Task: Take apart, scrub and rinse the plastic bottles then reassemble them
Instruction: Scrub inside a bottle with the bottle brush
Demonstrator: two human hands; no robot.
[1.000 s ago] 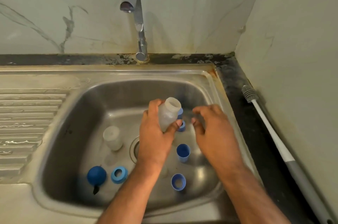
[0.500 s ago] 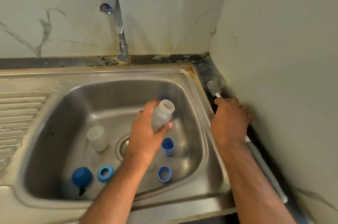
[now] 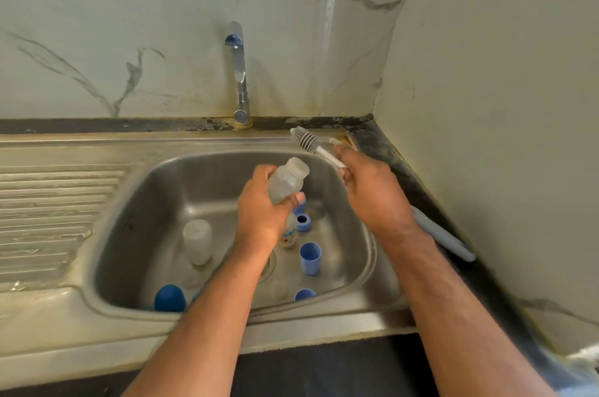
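Two hands are kept busy over the sink (image 3: 136, 202): an uncapped bottle (image 3: 287, 181) is gripped by the left hand (image 3: 264, 215), a bottle brush (image 3: 312, 147) is clasped by the right hand (image 3: 372, 192).

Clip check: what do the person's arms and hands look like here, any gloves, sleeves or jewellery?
Both hands are bare: the left hand and right hand wear no gloves, and no rings or watch show. Both forearms are bare to the bottom edge of the frame, with no sleeves in view.
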